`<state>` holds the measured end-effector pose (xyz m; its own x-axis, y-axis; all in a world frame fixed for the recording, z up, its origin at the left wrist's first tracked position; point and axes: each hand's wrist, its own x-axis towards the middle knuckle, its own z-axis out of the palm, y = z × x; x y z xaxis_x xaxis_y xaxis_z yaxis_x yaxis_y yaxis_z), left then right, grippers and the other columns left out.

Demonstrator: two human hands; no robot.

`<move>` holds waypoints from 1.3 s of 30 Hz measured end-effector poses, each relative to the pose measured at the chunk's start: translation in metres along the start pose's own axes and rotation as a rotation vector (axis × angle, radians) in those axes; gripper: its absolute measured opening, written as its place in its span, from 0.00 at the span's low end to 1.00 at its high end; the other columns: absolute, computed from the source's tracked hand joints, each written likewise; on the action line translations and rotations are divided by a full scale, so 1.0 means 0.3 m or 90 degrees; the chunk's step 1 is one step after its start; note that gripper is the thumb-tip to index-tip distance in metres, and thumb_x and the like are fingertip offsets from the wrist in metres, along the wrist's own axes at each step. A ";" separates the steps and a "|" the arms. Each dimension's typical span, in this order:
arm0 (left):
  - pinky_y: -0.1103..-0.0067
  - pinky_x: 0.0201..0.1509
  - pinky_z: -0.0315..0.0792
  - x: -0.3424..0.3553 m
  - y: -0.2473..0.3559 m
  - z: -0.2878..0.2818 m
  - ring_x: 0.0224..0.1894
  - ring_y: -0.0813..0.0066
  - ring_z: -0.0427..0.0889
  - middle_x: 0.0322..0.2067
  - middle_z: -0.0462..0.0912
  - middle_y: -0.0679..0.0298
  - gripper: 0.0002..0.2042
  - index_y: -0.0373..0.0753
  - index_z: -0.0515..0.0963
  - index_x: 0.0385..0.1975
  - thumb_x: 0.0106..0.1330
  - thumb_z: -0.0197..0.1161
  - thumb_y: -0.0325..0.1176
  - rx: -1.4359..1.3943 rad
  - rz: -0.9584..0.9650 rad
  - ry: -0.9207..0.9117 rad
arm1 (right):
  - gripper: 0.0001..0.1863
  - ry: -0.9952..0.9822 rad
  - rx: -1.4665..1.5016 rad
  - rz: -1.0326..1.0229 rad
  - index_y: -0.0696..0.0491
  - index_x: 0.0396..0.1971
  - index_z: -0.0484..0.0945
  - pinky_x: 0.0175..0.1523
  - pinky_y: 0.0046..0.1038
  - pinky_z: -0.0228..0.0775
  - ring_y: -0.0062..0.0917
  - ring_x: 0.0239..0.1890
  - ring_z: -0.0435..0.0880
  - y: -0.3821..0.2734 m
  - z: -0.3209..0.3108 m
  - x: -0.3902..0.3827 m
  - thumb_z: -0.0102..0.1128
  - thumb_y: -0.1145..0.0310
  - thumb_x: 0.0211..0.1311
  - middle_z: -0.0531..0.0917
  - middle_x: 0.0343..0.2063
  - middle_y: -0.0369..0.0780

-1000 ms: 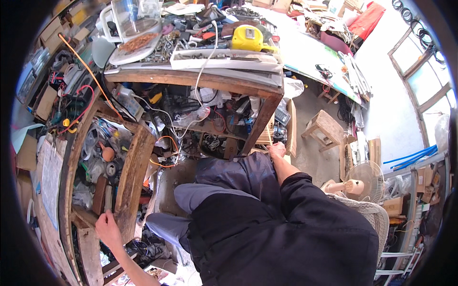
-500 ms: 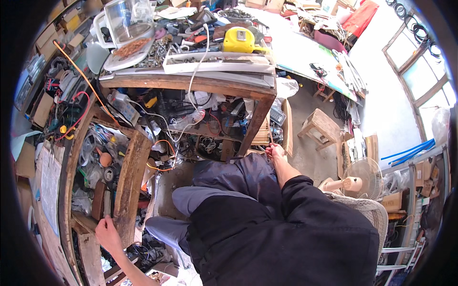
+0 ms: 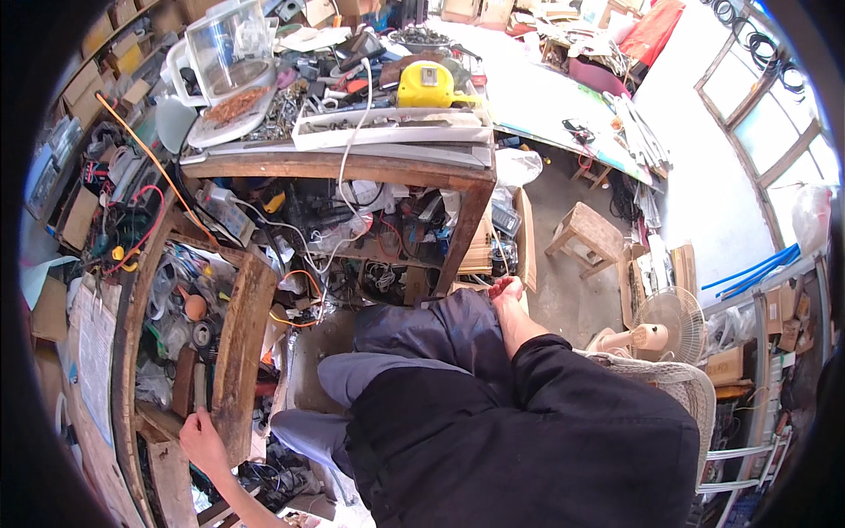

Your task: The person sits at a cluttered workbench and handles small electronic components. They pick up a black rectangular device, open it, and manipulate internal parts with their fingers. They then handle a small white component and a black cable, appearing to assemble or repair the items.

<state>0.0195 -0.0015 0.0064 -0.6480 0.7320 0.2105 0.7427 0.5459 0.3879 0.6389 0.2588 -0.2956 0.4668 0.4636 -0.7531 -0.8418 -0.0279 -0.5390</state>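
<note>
My left hand (image 3: pixel 204 442) is at the near end of a wooden drawer-like frame (image 3: pixel 239 352) on the left, its fingers bent and together. Its fingertips meet the lower end of a pale flat strip (image 3: pixel 201 387), which lies beside a brown block (image 3: pixel 183 381); what they grip, if anything, is hidden. Past my right knee, my right hand (image 3: pixel 508 299) is turned with its fingers curled. A thin stick (image 3: pixel 501 253) rises from its fingertips in front of an open cardboard box (image 3: pixel 526 242).
A cluttered wooden bench (image 3: pixel 352 167) ahead carries a yellow tape measure (image 3: pixel 429 85) and a clear jug (image 3: pixel 231 57). Cables hang below it. To the right stand a wooden stool (image 3: pixel 584 238) and a fan (image 3: pixel 667 327). A white-topped table (image 3: pixel 550 97) is farther back.
My right hand has turned over and shifted slightly downward, with the thin stick still at its fingers. My left hand stays by the drawer frame. The view has shifted a little.
</note>
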 end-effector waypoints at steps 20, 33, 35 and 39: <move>0.58 0.40 0.75 -0.026 0.013 -0.006 0.35 0.46 0.84 0.29 0.85 0.49 0.16 0.37 0.86 0.30 0.67 0.60 0.45 0.031 -0.043 0.056 | 0.21 -0.592 -1.353 -0.553 0.51 0.49 0.79 0.43 0.37 0.79 0.36 0.35 0.87 0.087 0.119 0.219 0.53 0.49 0.71 0.88 0.36 0.42; 0.57 0.41 0.79 -0.049 0.051 -0.016 0.34 0.46 0.86 0.28 0.86 0.51 0.17 0.40 0.86 0.27 0.68 0.59 0.46 -0.007 -0.098 0.047 | 0.17 -0.471 -1.399 -0.443 0.53 0.40 0.87 0.54 0.45 0.76 0.45 0.50 0.85 0.030 0.078 0.301 0.62 0.58 0.56 0.87 0.39 0.52; 0.58 0.41 0.80 -0.045 0.046 -0.012 0.33 0.47 0.86 0.28 0.86 0.52 0.18 0.39 0.85 0.27 0.69 0.58 0.46 -0.015 -0.086 0.049 | 0.17 -0.437 -1.362 -0.409 0.54 0.39 0.87 0.55 0.46 0.75 0.46 0.50 0.85 0.046 0.063 0.213 0.62 0.58 0.55 0.87 0.39 0.55; 0.59 0.39 0.79 -0.048 0.060 -0.010 0.31 0.48 0.85 0.25 0.85 0.53 0.16 0.40 0.85 0.25 0.67 0.60 0.46 -0.020 -0.109 0.074 | 0.17 -0.434 -1.379 -0.415 0.54 0.39 0.87 0.55 0.46 0.75 0.46 0.50 0.85 0.088 0.060 0.153 0.62 0.59 0.55 0.87 0.39 0.55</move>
<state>0.0417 -0.0033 0.0130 -0.7812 0.5762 0.2402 0.6151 0.6447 0.4539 0.6334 0.2952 -0.3377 -0.0508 0.8927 -0.4477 0.9187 -0.1341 -0.3716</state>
